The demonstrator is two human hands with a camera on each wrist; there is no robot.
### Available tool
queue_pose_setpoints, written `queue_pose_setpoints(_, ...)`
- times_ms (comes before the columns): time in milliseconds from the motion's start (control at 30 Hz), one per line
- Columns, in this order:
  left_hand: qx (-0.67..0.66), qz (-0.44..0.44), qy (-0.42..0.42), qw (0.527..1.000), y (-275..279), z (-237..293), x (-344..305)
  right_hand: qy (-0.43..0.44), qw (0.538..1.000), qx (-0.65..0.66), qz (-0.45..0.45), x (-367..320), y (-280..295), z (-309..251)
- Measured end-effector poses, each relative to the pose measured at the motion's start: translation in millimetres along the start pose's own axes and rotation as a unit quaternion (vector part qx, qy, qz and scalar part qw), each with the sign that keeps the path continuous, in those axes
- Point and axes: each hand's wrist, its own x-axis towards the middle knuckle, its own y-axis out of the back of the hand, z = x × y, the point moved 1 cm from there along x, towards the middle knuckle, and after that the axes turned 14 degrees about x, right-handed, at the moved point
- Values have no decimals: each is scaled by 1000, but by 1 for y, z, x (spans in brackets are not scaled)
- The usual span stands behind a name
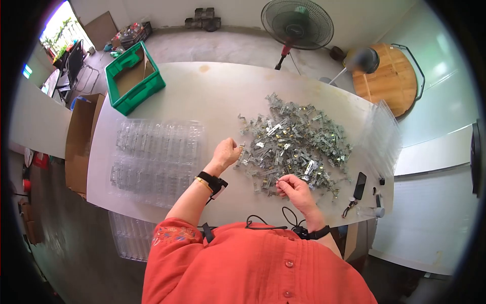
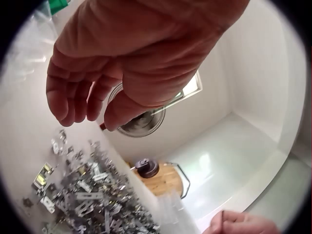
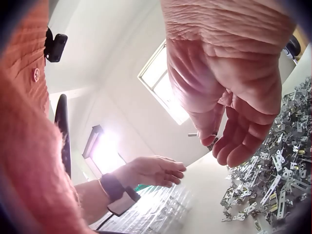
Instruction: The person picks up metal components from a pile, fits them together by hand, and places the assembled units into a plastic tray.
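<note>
A heap of small metal parts [image 1: 298, 144], flat slotted strips and brackets with some brass-coloured bits, covers the middle right of the table. At its left edge is my left hand [image 1: 227, 153], fingers loosely bent and nothing between them in the left wrist view. My right hand [image 1: 297, 192] is at the heap's near edge. Its thumb and fingertips pinch a small metal part [image 3: 193, 134], of which a short pin sticks out; the fingers hide the rest. Left of the hands lie clear plastic trays [image 1: 157, 159] with rows of compartments holding metal parts.
A green crate [image 1: 134, 81] with cardboard inside stands at the table's back left. Stacked clear trays [image 1: 382, 134] are at the right edge. Near them lie a phone [image 1: 360, 186] and a clear bottle [image 1: 372, 212]. Black cables [image 1: 266, 227] run along the front edge; a fan [image 1: 297, 24] stands behind.
</note>
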Motion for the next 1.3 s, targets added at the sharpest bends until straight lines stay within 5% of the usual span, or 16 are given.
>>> queue_pose_setpoints(133,59,-34,132,989,-55,-27,35,10,999,-12,-48,14,29,-3)
queue_pose_setpoints(333,49,-149,212,965,-81,-30,45,-19,999,0,-50,28,64,-10)
queue_pose_setpoints(600,-4,-94,273,957,-128,-67,53,-35,997,0,-74,39,93,-2)
queue_pose_setpoints(700,3,-54,223,973,-94,-23,28,-26,997,-18,-66,38,97,-6)
queue_pose_setpoints(767,49,54,104,992,-86,-6,15,-27,997,-13,-66,39,97,-4)
queue_pose_setpoints(1000,-26,107,70,991,-70,4,-7,-10,997,-26,-71,38,82,-5)
queue_pose_setpoints(1133,-97,30,90,991,-62,11,-15,12,999,-2,-38,48,68,-1)
queue_pose_setpoints(1200,-396,-119,116,903,-52,29,-29,1,1000,-2,-13,53,58,-1)
queue_pose_setpoints(1300,-434,-183,127,873,-48,42,-48,21,999,-46,-14,63,41,4)
